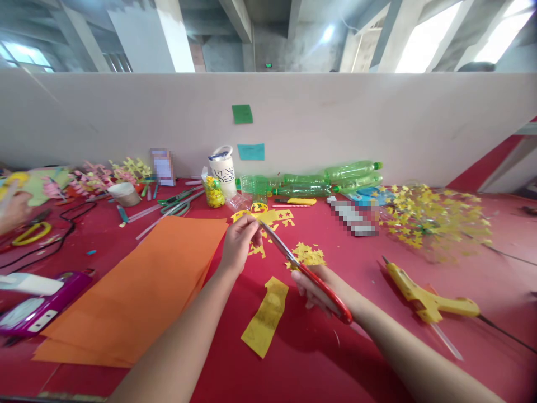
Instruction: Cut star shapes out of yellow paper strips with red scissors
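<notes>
My left hand [240, 242] is closed in a pinch on a small piece of yellow paper [259, 208], partly hidden by the fingers. In my right hand [321, 288] is a pair of red-handled scissors [308, 271], its blades pointing up and left to my left fingertips. Whether the blades touch the paper I cannot tell. Close behind my right hand lies a heap of cut yellow stars [309, 254]. Yellow offcuts with star-shaped holes [284, 215] lie beyond my left hand. A folded yellow strip [266, 318] rests on the red table between my forearms.
Orange sheets [138, 285] lie to the left, near a purple power strip [46, 302]. A yellow glue gun [428, 291] and a bunch of yellow stars [432, 218] are on the right. Green bottles [352, 170] and a white cup [224, 172] stand at the back. Another person's hand [14, 210] shows far left.
</notes>
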Tool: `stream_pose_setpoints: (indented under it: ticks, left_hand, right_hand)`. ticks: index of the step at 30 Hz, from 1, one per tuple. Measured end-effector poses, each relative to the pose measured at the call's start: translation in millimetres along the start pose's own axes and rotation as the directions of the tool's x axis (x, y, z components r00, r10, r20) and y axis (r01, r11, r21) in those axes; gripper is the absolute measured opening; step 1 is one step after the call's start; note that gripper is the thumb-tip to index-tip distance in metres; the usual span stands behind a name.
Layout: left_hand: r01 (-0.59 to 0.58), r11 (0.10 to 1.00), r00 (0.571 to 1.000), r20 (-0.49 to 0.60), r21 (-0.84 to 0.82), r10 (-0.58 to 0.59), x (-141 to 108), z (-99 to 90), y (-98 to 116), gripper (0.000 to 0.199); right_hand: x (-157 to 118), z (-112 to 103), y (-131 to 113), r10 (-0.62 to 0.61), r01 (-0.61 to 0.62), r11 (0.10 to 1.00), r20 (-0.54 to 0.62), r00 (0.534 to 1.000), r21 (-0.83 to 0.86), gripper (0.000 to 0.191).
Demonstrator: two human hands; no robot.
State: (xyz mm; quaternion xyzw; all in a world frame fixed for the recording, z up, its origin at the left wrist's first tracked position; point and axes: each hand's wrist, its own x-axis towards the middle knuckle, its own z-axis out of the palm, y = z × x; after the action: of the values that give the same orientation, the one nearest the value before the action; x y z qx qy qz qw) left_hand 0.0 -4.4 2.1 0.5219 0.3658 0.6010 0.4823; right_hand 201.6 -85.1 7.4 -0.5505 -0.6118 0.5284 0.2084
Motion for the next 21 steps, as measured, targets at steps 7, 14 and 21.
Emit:
stream_pose_setpoints:
  ticks: [7,14,21]
  left_hand:
    - [-0.010,1.000,1.000,-0.006,0.012,0.010,0,-0.1,-1,0.015]
    - [-0.022,0.999,1.000,-0.009,0.024,0.022,0,-0.6,0,0.016]
    - [-0.017,1.000,1.000,-0.015,0.024,0.017,0,-0.3,1,0.017]
  right_hand:
    - [-3,2,-10,0.038,-0.038,0.999,-0.032,0.999,0.008,0.056]
    - [-5,4,-15,0.031,-0.032,0.999,-0.052,0.998,-0.010,0.053]
    - [-4,4,-17,0.057,-0.056,0.998,-0.066,0.996,0.015,0.052]
